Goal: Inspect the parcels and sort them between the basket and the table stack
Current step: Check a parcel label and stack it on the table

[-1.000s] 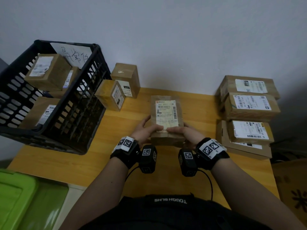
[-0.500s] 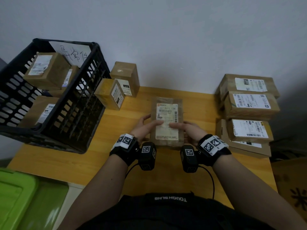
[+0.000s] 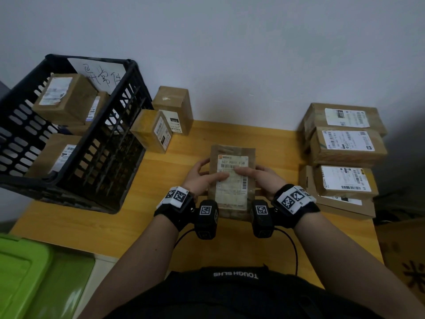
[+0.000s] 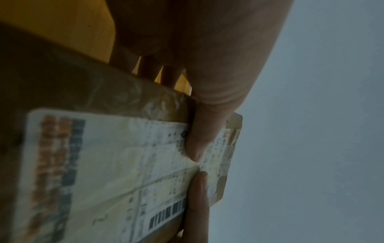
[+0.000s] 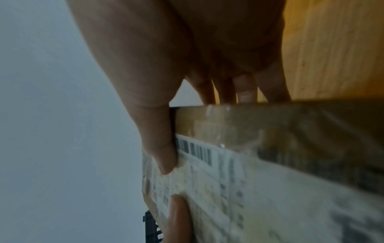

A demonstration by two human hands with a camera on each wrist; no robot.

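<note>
From the head view I see my left hand point(image 3: 199, 178) and right hand point(image 3: 259, 178) gripping one parcel point(image 3: 232, 180) between them, each thumb laid across its white label point(image 3: 232, 180) and the fingers wrapped round the side edges; the parcel sits over the middle of the yellow table point(image 3: 161, 226), label up, its long axis running near to far. To the left the black basket point(image 3: 108, 157) overhangs the table's left edge, with several brown boxes inside and a handwritten paper sheet point(image 3: 101, 73) against its far wall. Two small boxes point(image 3: 165, 120) stand just beside the basket's right wall, near the far edge by the wall. On the right, the table stack point(image 3: 345, 153) of labelled parcels runs along the right edge. Between the basket and the stack there is bare tabletop on both sides of the held parcel and in front of it. A green bin point(image 3: 25, 277) sits below the table's near left corner. In the left wrist view my left hand point(image 4: 207, 78) pinches the parcel point(image 4: 83, 98): the thumb presses on the label near the far edge, the fingers go under the side, and the other hand's thumb meets it tip to tip. In the right wrist view my right hand point(image 5: 176, 65) pinches the parcel point(image 5: 280, 131) the same way, thumb beside the barcode, fingers behind the edge, bare table point(image 5: 332, 49) beyond.
</note>
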